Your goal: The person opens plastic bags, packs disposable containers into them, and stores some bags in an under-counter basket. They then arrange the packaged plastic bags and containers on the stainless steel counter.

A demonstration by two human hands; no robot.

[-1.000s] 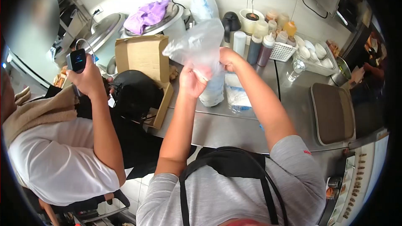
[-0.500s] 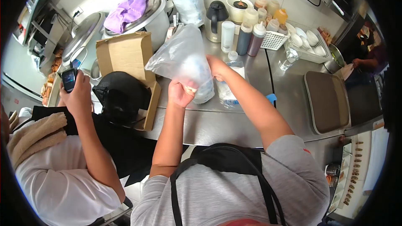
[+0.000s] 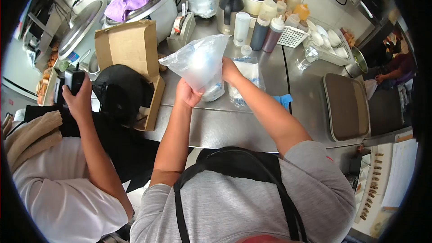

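A translucent plastic bag point(image 3: 195, 60) is held up above the metal counter point(image 3: 216, 130), its wide end flaring to the upper left. My left hand point(image 3: 188, 93) is closed on the bag's lower left part. At its right edge, my right hand point(image 3: 230, 69) grips the plastic, fingers partly hidden. Something whitish with blue marks point(image 3: 213, 92) shows below the bag, between my hands; I cannot tell whether it is inside. Just right of my right hand, a clear packet with white contents point(image 3: 245, 78) lies on the counter.
At left, another person's hand point(image 3: 77, 92) holds a black device beside an open cardboard box point(image 3: 127, 47) and a black mesh object point(image 3: 121, 94). Behind stand a thermal jug point(image 3: 230, 13), sauce bottles point(image 3: 272, 36) and a dish basket point(image 3: 330, 47). A brown tray point(image 3: 346, 108) lies right.
The bag has come down and folded lower, its opening now flatter. My hands remain on it. The view has shifted slightly, and the other person's hand has turned the device.
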